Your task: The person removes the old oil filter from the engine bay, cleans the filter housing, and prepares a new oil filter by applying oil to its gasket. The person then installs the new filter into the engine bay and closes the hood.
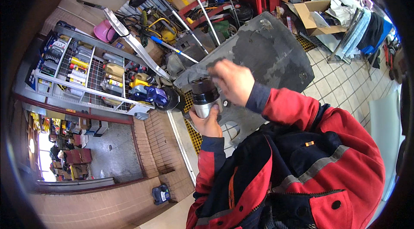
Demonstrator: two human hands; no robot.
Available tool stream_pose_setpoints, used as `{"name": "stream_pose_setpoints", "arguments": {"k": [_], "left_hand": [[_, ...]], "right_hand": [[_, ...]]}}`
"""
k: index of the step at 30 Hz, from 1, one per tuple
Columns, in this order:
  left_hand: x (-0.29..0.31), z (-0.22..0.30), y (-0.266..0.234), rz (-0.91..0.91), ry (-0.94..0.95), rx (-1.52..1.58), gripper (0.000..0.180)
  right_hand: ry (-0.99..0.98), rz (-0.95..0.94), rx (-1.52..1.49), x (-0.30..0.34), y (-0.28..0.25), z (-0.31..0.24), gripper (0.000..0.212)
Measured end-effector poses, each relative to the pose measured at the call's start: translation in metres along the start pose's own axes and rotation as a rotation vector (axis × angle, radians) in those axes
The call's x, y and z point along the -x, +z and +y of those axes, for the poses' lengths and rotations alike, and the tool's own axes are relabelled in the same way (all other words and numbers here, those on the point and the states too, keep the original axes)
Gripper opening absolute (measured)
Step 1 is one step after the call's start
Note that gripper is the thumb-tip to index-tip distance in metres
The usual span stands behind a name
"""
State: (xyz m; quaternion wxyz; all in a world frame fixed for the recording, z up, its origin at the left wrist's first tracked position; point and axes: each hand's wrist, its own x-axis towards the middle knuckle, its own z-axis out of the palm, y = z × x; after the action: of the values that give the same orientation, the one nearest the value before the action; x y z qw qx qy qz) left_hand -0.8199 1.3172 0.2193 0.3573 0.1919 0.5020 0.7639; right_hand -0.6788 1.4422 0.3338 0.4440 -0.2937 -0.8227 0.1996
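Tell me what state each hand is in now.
Left hand: closed around a silver and black cylinder.
Right hand: blurred by the cylinder's top; grip cannot be told.

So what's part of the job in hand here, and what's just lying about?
In the job, by the look of it:
- silver-and-black cylinder, gripped in the left hand
- right hand, blurred near its black top; can't tell if it holds anything

Apparently just lying about:
- white wire rack of bottles
- open cardboard box
- blue-and-white pole
- dark blue jug
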Motion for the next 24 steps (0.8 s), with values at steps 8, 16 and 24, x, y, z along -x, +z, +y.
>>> {"name": "stream_pose_setpoints", "arguments": {"k": [8,16,24], "left_hand": [[-0.018,-0.050,-0.049,-0.290,-0.229,0.559,0.058],[-0.009,-0.026,-0.084,-0.367,-0.182,0.526,0.067],[0.005,-0.027,-0.082,-0.473,-0.356,0.692,0.083]], "right_hand": [[0.286,-0.243,0.603,-0.174,-0.020,0.095,0.026],[0.515,0.247,0.279,-0.128,-0.053,0.252,0.035],[0.701,0.072,0.312,0.053,-0.097,0.363,0.029]]}}
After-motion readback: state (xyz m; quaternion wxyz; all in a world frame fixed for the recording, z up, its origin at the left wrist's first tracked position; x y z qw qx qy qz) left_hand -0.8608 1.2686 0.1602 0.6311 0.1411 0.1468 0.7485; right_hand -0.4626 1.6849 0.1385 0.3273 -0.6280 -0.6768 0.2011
